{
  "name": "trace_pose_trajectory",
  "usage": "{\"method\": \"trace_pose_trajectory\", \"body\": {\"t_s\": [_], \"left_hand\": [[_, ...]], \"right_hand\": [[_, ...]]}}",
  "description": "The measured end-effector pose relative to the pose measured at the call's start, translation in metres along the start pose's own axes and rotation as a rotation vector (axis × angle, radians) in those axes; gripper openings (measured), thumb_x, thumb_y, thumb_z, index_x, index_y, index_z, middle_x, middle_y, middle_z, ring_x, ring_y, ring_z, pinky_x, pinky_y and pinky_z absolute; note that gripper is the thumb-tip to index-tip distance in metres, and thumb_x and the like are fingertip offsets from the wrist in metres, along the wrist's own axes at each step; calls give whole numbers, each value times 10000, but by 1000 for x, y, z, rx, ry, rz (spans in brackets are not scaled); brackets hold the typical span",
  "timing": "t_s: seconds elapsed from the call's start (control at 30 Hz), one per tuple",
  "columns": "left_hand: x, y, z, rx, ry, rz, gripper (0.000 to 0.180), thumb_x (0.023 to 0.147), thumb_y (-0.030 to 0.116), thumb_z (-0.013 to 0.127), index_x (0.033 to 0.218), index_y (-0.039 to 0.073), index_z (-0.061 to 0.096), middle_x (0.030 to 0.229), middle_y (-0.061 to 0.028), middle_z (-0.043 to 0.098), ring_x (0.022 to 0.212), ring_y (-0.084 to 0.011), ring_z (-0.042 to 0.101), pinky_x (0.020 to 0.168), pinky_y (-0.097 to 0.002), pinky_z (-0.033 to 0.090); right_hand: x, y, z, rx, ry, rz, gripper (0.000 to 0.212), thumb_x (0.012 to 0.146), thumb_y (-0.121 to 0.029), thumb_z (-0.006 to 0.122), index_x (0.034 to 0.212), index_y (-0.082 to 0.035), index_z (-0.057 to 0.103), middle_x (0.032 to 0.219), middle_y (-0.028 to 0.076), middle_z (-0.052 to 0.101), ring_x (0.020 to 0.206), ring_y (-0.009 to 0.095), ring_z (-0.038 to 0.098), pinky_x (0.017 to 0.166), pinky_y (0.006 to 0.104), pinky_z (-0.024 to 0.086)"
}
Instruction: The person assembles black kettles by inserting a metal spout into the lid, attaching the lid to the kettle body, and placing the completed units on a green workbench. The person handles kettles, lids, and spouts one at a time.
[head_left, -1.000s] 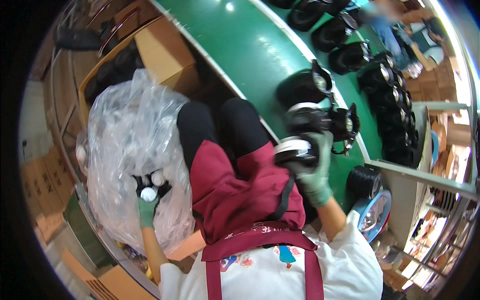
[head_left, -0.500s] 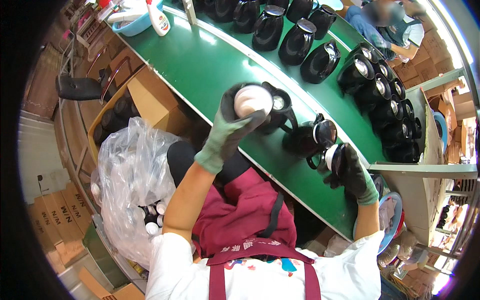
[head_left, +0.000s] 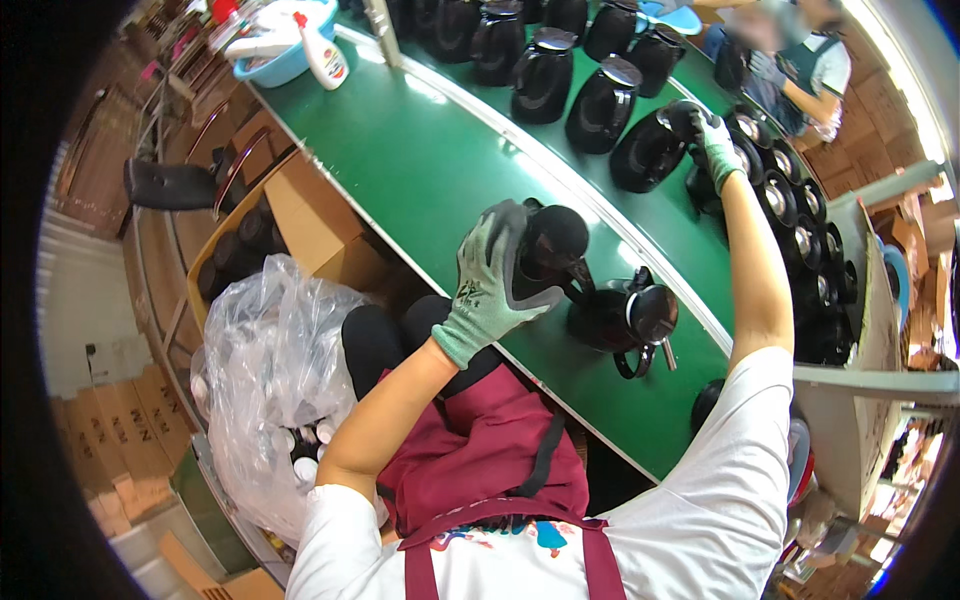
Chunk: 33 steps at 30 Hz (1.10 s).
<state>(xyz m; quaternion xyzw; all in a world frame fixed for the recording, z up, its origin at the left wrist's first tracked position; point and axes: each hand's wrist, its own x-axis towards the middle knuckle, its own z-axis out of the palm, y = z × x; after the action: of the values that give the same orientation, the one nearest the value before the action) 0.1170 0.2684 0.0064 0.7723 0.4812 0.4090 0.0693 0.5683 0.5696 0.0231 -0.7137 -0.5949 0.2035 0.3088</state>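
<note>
- 1 long workbench (head_left: 400, 145), smooth, glossy and green, with a pale raised strip running along it.
- 1 co-worker (head_left: 800, 85) at the far side of the bench, only partly in view.
- 1 bag (head_left: 270, 345) of thin, crinkled, translucent plastic, at the person's left; at least 3 white round-topped pieces (head_left: 305, 468) show in its mouth.
- 1 open box (head_left: 310, 215) of plain brown cardboard just behind the bag, dark rounded things inside; too shadowed for a sure count.
- 1 blue basin (head_left: 275, 70), round and smooth, at the bench's far left end.
- 2 glossy black jugs on the near part of the bench: the near jug (head_left: 560, 240) at the left hand, and just beside it the second jug (head_left: 608, 315), with a looped handle and a round, shiny top.
- 1 far jug (head_left: 645, 155), rounded and black, beyond the strip, under the right hand; more black jugs crowd around, too overlapped to count.
- 2 hands in green gloves with darker fingers: the left hand (head_left: 495, 285) cups the near jug's side, thumb and fingers apart; the right hand (head_left: 712, 145) bends its fingers over the far jug's upper end. How firmly either grips, I cannot tell.
- 1 white bottle (head_left: 322, 58) with a red top, leaning beside the basin.
</note>
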Motion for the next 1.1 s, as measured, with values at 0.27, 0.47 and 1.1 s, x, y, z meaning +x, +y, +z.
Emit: {"method": "trace_pose_trajectory", "body": {"t_s": [0.27,0.47,1.1], "left_hand": [[-28,-29,30,-223,-129,-388,1458,528,595,945,1619,17,169,1602,-238,306,1476,-425,329,1216,-509,300],[-10,-9,44,-141,-30,-397,1169,577,508,948,1484,37,380,1469,-190,469,1361,-387,476,1146,-501,398],[-13,-17,51,-156,-78,-438,1213,543,542,914,1523,112,342,1481,-138,436,1362,-356,462,1117,-512,420]], "right_hand": [[-130,-161,33,-231,6,-804,792,836,-407,808,1466,-53,484,1303,241,565,1144,440,583,1021,496,471],[-285,-253,59,-793,-636,-1022,970,663,-358,890,1537,-255,481,1471,248,456,1316,466,479,1077,542,461],[-264,-256,63,-555,-814,-920,913,650,-240,888,1483,-218,515,1463,190,494,1279,430,537,1081,489,496]]}}
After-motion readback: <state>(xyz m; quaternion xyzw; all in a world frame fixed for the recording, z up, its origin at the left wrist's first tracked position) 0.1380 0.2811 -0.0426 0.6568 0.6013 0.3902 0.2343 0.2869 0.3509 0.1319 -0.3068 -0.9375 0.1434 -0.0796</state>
